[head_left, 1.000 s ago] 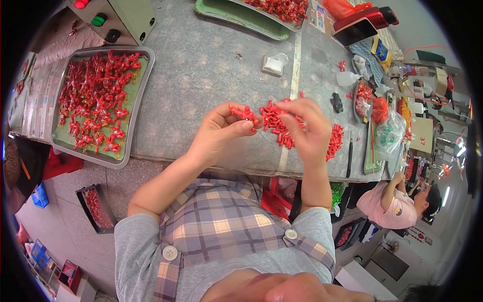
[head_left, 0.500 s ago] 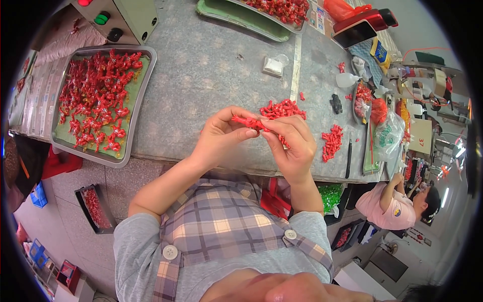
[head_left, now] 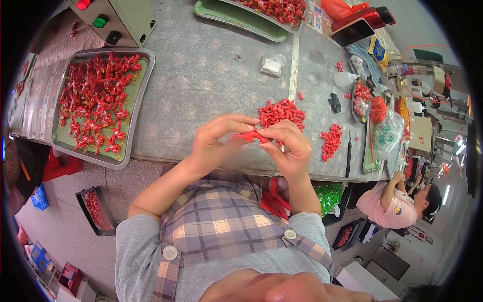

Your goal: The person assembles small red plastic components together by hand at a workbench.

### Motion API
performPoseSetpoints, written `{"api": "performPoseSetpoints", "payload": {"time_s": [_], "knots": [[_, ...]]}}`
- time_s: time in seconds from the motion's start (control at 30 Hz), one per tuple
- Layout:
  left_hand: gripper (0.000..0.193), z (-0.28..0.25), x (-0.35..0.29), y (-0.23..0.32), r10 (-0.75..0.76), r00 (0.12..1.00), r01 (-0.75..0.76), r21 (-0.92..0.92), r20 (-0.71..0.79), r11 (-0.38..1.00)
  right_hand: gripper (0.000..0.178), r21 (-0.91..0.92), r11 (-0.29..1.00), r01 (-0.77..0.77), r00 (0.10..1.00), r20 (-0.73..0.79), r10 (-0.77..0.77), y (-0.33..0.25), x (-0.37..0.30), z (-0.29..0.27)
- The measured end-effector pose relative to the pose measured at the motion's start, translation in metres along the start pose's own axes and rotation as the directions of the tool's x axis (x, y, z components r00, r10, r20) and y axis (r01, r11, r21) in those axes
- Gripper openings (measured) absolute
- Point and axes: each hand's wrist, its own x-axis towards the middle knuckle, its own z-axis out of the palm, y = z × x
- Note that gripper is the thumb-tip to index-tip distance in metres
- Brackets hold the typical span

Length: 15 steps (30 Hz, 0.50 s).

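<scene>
Between my two hands is a small red plastic piece [head_left: 246, 136], partly covered by the fingers; its exact shape cannot be made out. My left hand [head_left: 214, 138] pinches it from the left with thumb and fingertips. From the right, my right hand [head_left: 289, 146] grips it between thumb and bent fingers. Just beyond the right hand lies a pile of small red plastic parts [head_left: 282, 111] on the grey table. A smaller heap of red parts [head_left: 332, 143] rests further right, beside a thin black tool [head_left: 348, 158].
On the left stands a metal tray [head_left: 139, 100] of red figures, near a control box [head_left: 123, 22]. Another tray [head_left: 241, 22] is at the far edge. A white pad [head_left: 271, 66], a squeeze bottle [head_left: 346, 78] and a phone [head_left: 352, 34] lie about. A person [head_left: 387, 204] works at right.
Both hands have shifted slightly, and the left fingers have moved along the red piece. The piece now looks turned, with less of it showing at the left.
</scene>
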Motion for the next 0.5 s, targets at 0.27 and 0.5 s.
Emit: {"api": "performPoseSetpoints", "payload": {"time_s": [0.27, 0.5], "knots": [[0.025, 0.0003, -0.0025, 0.0000, 0.018, 0.999, -0.020, 0.052, 0.026, 0.998, 0.023, -0.143, 0.976, 0.163, 0.986, -0.019, -0.167, 0.0006, -0.0025, 0.0001], [0.025, -0.0008, -0.0054, 0.0001, 0.020, 0.998, -0.024, 0.056, 0.058, 0.998, 0.027, -0.200, 0.949, 0.245, 0.969, 0.018, -0.246, -0.0001, -0.0045, -0.0026]]}}
